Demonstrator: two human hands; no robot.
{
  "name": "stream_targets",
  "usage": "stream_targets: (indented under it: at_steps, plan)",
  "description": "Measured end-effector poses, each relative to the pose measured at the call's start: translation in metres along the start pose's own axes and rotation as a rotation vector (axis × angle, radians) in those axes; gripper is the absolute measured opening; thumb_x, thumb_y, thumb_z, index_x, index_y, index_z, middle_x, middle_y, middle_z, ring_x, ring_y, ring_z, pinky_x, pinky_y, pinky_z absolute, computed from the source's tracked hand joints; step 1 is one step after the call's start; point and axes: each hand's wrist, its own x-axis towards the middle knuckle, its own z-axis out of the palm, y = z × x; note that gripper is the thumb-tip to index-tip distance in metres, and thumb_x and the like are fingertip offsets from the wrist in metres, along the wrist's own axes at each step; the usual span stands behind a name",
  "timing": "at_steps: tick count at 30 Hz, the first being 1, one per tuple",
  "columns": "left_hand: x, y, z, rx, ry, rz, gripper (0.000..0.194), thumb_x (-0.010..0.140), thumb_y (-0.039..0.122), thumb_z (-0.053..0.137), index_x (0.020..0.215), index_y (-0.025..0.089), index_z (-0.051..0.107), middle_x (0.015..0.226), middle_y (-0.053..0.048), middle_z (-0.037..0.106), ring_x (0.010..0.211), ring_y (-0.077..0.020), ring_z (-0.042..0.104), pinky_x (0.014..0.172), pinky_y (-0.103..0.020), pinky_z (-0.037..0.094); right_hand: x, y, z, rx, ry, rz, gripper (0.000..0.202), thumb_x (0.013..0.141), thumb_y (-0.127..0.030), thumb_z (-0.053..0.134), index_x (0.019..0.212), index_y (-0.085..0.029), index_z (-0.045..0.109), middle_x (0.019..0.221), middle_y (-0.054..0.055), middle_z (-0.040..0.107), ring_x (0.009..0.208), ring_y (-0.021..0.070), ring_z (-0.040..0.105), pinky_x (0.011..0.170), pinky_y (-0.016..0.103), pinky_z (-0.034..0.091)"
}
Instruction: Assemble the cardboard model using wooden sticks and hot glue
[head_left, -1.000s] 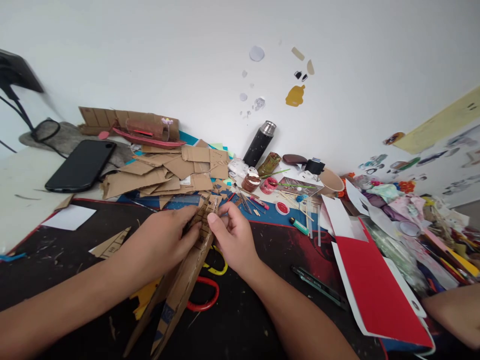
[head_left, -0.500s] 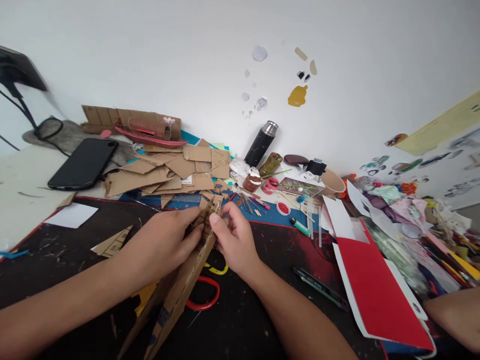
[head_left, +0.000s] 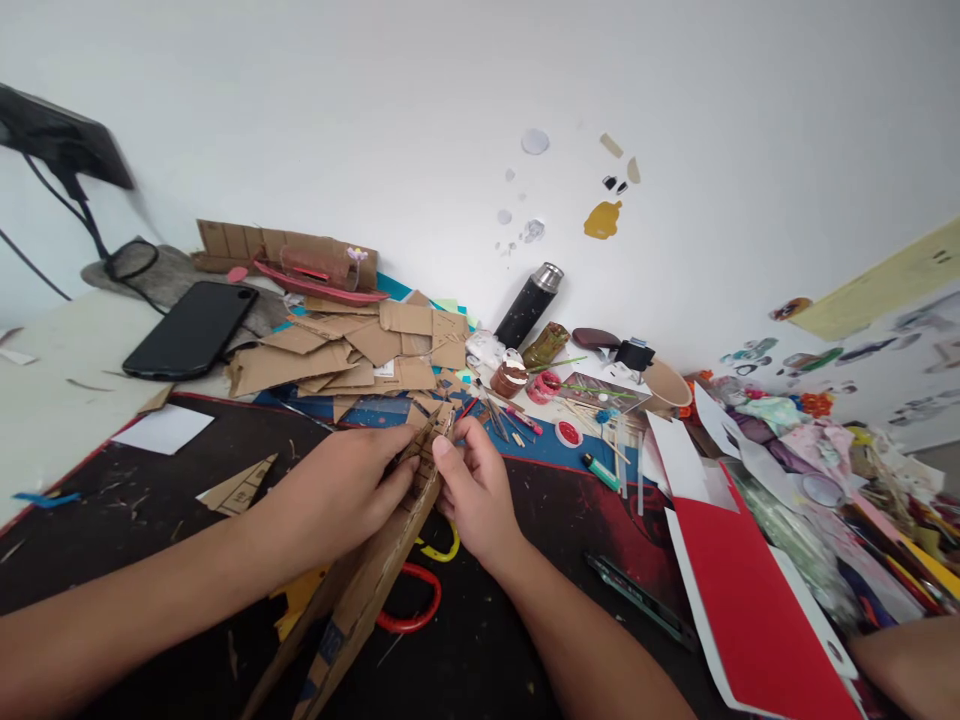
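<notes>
Both my hands hold a long folded piece of cardboard (head_left: 375,580), which slants up from the lower edge of the view to its narrow far end. My left hand (head_left: 360,480) grips it from the left, with thumb and fingers closed near that end. On the other side, my right hand (head_left: 476,485) pinches the far tip between thumb and curled fingers. Under the cardboard lie scissors with a red handle loop (head_left: 411,598) and a yellow handle loop (head_left: 442,540). A small cardboard triangle (head_left: 241,487) rests on the dark mat left of my hands.
Cardboard scraps (head_left: 300,365), a phone (head_left: 191,330) and a pink model boat (head_left: 322,280) sit at the back left. A black flask (head_left: 529,305) and paint jars (head_left: 510,375) stand by the wall. A utility knife (head_left: 641,600) and red sheet (head_left: 757,590) lie right. Another person's arm (head_left: 911,660) shows at right.
The view has shifted slightly, so most things sit a little lower and further right. Both hands keep their hold on the cardboard, with hardly any visible change in grip.
</notes>
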Motion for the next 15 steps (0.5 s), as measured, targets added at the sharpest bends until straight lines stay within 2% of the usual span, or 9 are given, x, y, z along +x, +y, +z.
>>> stream_targets:
  at_steps: [9, 15]
  plan:
    - [0.0017, -0.0028, -0.0008, -0.056, -0.012, 0.021, 0.038, 0.107, 0.039, 0.037, 0.101, 0.022, 0.07, 0.093, -0.008, 0.081, 0.083, -0.0241, 0.076, 0.074, -0.033, 0.051, 0.0026, -0.0084, 0.0008, 0.125, -0.025, 0.031, 0.057, 0.09, -0.074, 0.077, 0.089, -0.028, 0.045, 0.055, -0.015, 0.037, 0.04, 0.0074, 0.024, 0.039, 0.021, 0.023]
    - [0.0045, -0.0053, 0.0015, 0.063, -0.005, -0.028, 0.036, 0.102, 0.034, 0.035, 0.099, 0.021, 0.068, 0.092, -0.011, 0.082, 0.079, -0.0277, 0.077, 0.071, -0.036, 0.051, 0.005, -0.004, 0.0001, 0.115, -0.037, 0.058, 0.056, 0.091, -0.074, 0.076, 0.09, -0.028, 0.045, 0.054, -0.016, 0.037, 0.04, 0.0071, 0.025, 0.038, 0.019, 0.024]
